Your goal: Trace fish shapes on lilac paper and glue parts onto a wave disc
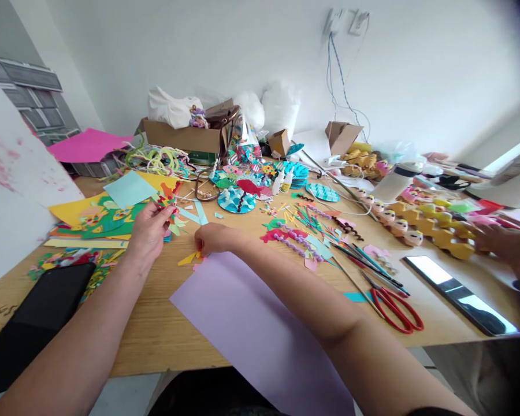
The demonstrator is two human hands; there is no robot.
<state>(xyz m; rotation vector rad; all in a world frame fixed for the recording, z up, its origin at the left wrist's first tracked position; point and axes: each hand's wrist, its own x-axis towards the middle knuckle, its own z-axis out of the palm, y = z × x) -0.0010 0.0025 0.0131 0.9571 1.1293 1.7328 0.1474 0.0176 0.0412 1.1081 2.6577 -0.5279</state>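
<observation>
My left hand (148, 231) pinches a small cut-out of red, green and yellow paper (168, 200) just above the wooden table (156, 323). My right hand (212, 238) rests fingers-down on the table, closed on small yellow paper scraps (189, 257) at the far edge of a lilac paper sheet (251, 329). That sheet lies under my right forearm and hangs over the near table edge.
Coloured paper sheets (99, 216) lie at left, with a black tablet (47, 306) beside them. Red-handled scissors (396, 309) and a phone (459, 294) sit at right. Paper fish discs (237, 199), pipe cleaners and cardboard boxes (186, 136) crowd the back. Another person's hand (509, 245) reaches in at far right.
</observation>
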